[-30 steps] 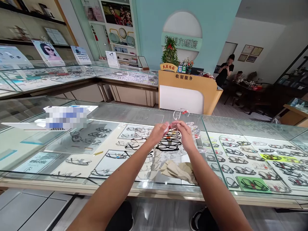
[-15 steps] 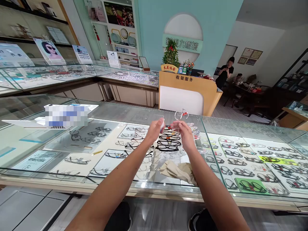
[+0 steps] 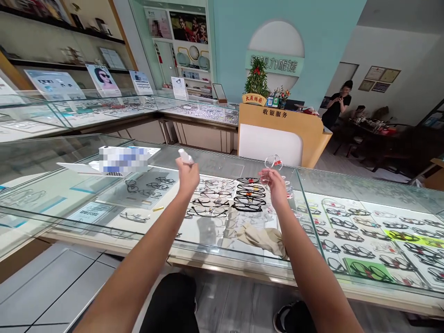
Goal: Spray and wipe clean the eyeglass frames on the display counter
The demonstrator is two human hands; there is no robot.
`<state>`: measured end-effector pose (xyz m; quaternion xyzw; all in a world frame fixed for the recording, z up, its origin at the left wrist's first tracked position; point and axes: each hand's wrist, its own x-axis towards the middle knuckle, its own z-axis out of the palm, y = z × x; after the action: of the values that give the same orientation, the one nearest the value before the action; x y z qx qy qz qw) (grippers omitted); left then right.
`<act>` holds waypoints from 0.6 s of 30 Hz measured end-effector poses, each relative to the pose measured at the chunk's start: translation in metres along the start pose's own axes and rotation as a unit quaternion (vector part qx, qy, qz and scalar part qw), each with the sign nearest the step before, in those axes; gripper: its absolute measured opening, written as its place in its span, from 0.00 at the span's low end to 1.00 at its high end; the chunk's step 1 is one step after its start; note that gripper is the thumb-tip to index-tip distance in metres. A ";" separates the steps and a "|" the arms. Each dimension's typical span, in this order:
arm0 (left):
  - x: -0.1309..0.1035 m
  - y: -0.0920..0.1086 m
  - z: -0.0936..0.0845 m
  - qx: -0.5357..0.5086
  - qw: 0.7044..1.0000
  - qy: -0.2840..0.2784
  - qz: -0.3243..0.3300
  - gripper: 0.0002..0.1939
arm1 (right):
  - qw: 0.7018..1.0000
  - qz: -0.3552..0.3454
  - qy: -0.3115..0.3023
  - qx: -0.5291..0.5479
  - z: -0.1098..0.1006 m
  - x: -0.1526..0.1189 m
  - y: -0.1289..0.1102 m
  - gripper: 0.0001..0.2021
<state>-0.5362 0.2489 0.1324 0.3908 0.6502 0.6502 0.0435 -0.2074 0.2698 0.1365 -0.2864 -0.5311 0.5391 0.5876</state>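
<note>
My left hand (image 3: 188, 175) is closed around a small white bottle (image 3: 185, 156), its top pointing up above the glass counter. In my right hand (image 3: 274, 183) is a pair of clear-framed eyeglasses (image 3: 274, 162) with a red sticker on a lens, pinched between the fingers. Between the two hands, a column of black eyeglasses (image 3: 248, 204) lies over the counter. A crumpled beige cloth (image 3: 262, 239) rests below my right hand, partly behind the forearm. More clear frames beside my right hand are half hidden by it.
The glass display counter (image 3: 215, 266) holds rows of eyeglasses (image 3: 354, 249) to the right. A pixelated white and blue box (image 3: 125, 159) stands at the left. Beyond are a wooden cashier desk (image 3: 301, 127) with a plant (image 3: 256, 81) and a person in black (image 3: 336, 108).
My left hand has moved left, away from my right hand, carrying the white bottle. My right hand still holds the clear eyeglasses. The view has turned slightly left.
</note>
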 end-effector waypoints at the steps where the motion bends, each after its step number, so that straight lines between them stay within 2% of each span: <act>1: 0.003 -0.012 -0.013 0.059 0.998 0.004 0.008 0.15 | 1.000 0.000 0.003 0.002 -0.001 0.001 0.001 0.13; 2: 0.005 -0.023 -0.027 0.108 0.994 -0.007 0.010 0.14 | 1.000 0.000 0.007 0.003 -0.002 0.002 0.001 0.13; 5: 0.010 -0.050 -0.063 0.160 0.987 -0.025 -0.002 0.13 | 1.000 0.003 0.016 0.005 -0.004 0.002 0.000 0.14; 8: 0.012 -0.067 -0.086 0.201 0.979 -0.011 -0.025 0.17 | 1.000 0.002 0.014 0.010 -0.004 0.000 -0.003 0.15; 11: 0.012 -0.077 -0.093 0.236 0.970 -0.012 -0.062 0.19 | 1.000 -0.001 0.012 0.011 -0.005 -0.001 -0.005 0.15; 18: 0.011 -0.081 -0.090 0.246 0.963 -0.031 -0.106 0.23 | 1.000 -0.003 0.026 0.009 -0.008 0.002 -0.005 0.16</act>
<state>-0.6310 0.1947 0.0797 0.3384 0.8261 0.4491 0.0348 -0.1985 0.2723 0.1393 -0.2938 -0.5115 0.5343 0.6055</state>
